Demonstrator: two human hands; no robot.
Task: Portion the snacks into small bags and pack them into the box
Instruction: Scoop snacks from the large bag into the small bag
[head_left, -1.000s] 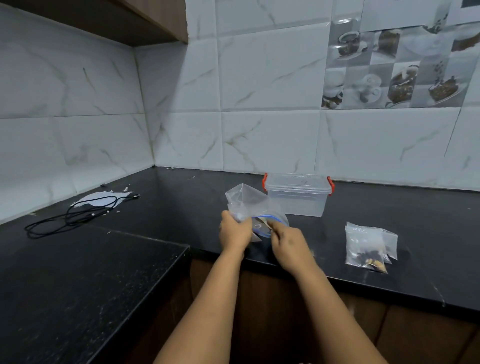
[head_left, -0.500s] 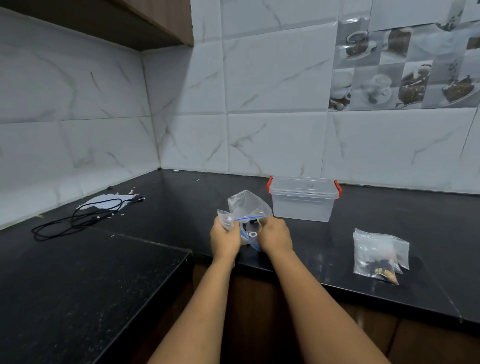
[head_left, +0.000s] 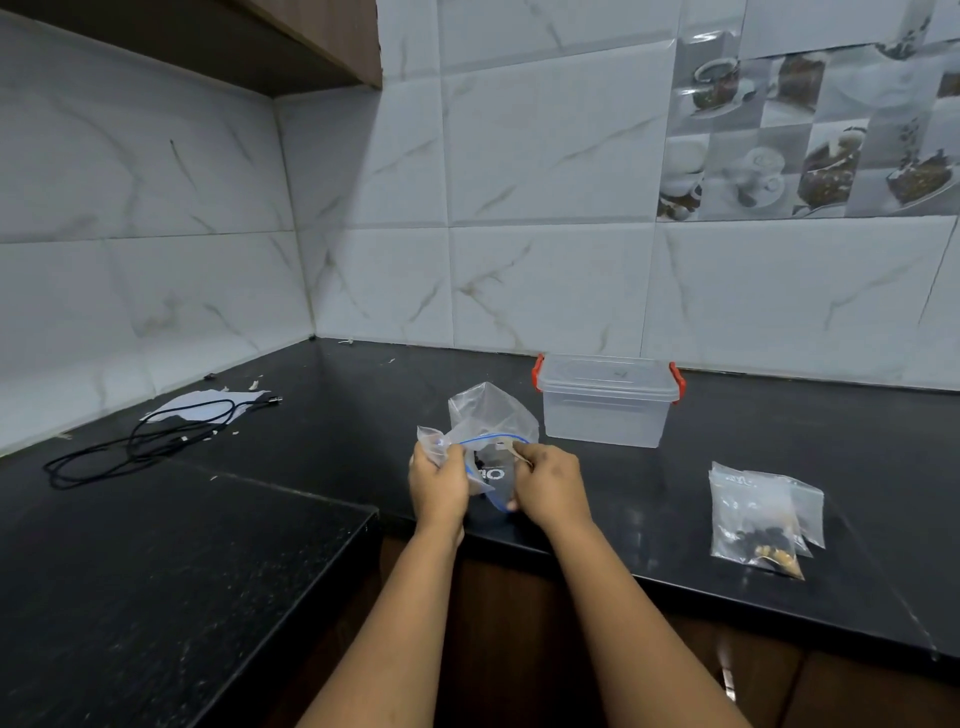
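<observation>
A clear zip bag (head_left: 491, 415) with a blue seal line is held up over the front edge of the black counter. My left hand (head_left: 439, 480) grips its left side and a crumpled bit of plastic. My right hand (head_left: 550, 486) pinches the bag's right rim; a dark item with white print shows inside the bag between my hands. The clear plastic box (head_left: 605, 400) with red clips stands lidded just behind, to the right. Small filled snack bags (head_left: 758, 514) lie flat on the counter at the right.
A black cable (head_left: 140, 441) lies coiled on a white paper (head_left: 200, 405) at the left of the black counter (head_left: 337, 415). A wooden cabinet (head_left: 311, 41) hangs above left. Tiled walls close the back and left.
My hands drew together and then parted a little, pulling the bag's mouth wider. The bag has stayed above the counter's front edge.
</observation>
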